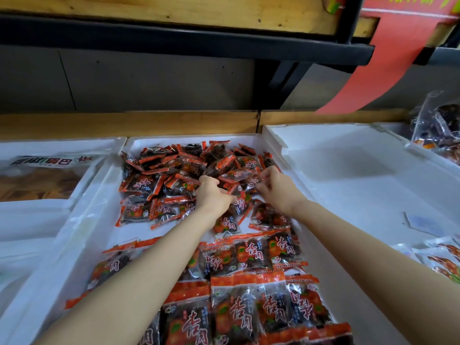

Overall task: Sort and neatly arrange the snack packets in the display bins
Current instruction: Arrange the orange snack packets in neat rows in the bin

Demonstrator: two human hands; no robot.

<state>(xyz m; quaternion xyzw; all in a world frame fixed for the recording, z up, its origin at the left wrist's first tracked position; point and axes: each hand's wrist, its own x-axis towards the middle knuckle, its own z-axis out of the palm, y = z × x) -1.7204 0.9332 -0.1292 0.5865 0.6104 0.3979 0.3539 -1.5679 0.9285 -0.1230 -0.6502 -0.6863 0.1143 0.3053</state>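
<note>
In the middle white foam bin, orange dried-fruit packets lie heaped loose at its far end, with neat rows at its near end. Over the heap, the left hand curls among packets, its grip impossible to tell; the right hand pinches a loose packet
</note>
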